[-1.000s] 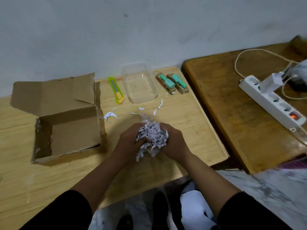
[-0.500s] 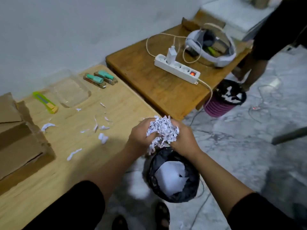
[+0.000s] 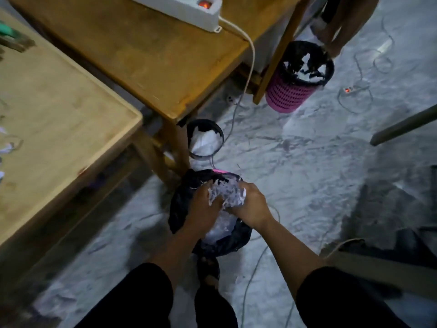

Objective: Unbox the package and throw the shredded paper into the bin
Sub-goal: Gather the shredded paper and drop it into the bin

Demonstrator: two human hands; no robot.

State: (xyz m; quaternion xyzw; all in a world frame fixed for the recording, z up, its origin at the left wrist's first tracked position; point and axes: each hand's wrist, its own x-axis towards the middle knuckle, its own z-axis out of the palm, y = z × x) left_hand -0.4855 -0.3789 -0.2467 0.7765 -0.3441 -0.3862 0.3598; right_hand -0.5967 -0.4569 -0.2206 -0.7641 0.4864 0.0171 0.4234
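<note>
A bunch of white shredded paper is clasped between both my hands, low over the mouth of a bin lined with a black bag on the floor. My left hand grips the paper from the left and my right hand from the right. More white paper lies inside the bin under my hands. The opened cardboard box is out of view. A few paper scraps lie at the left edge of the light wooden table.
A darker wooden table carries a white power strip whose cable hangs down. Another black-lined bin stands beside its leg, and a pink basket bin farther right. Cables trail over the marble floor. A person's legs stand at top right.
I have turned from the table to the floor. Both hands carried the shredded paper off the table edge and down into the mouth of the black-lined bin.
</note>
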